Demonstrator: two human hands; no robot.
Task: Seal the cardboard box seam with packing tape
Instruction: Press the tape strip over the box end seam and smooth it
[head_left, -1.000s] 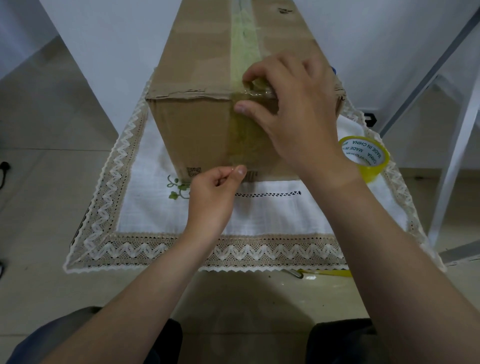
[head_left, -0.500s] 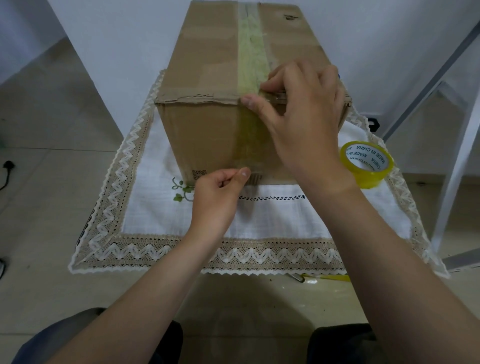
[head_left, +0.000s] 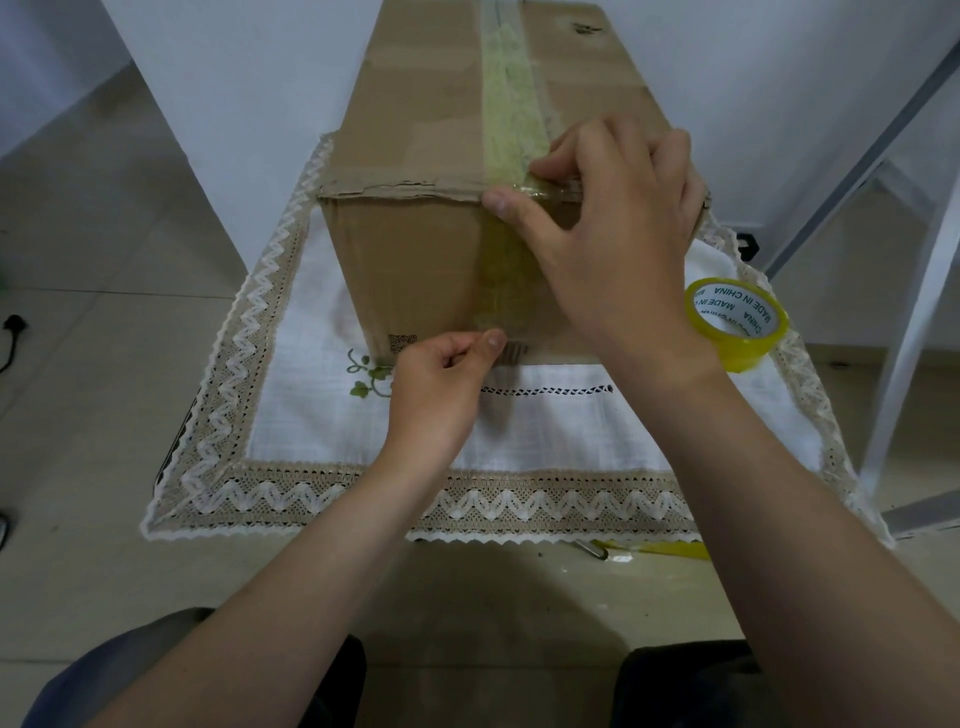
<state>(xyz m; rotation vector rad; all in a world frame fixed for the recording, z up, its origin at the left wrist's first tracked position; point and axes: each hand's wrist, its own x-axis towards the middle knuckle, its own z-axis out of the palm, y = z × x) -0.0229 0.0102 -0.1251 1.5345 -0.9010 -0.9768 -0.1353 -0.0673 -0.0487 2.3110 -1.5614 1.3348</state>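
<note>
The left hand (head_left: 441, 384) reaches in from the near left with the forearm angled toward the middle. Its thumb and forefinger are pinched together on the bottom end of a yellowish translucent strip of packing tape (head_left: 498, 275), low on the near face of a brown cardboard box (head_left: 415, 249), and the other fingers are curled into the palm. The box stands lengthwise, running away from the viewer, on a white cloth with a beige and white zigzag lace border (head_left: 571, 426). The strip runs along the centre seam of the box top, folds over the near top edge and comes down the near face to the left hand. The right hand (head_left: 618, 223) comes from the near right, wrist raised, and arches over that near top edge. Its thumb presses flat on the tape just below the edge, while the bent fingers bear down on the box top just right of the strip, gripping a glossy wrinkle of tape between them. Right of this wrist, a yellow roll of packing tape (head_left: 737, 322) lies on the cloth, apart from the box. A slanted white metal frame (head_left: 909, 312) stands at the far right.
</note>
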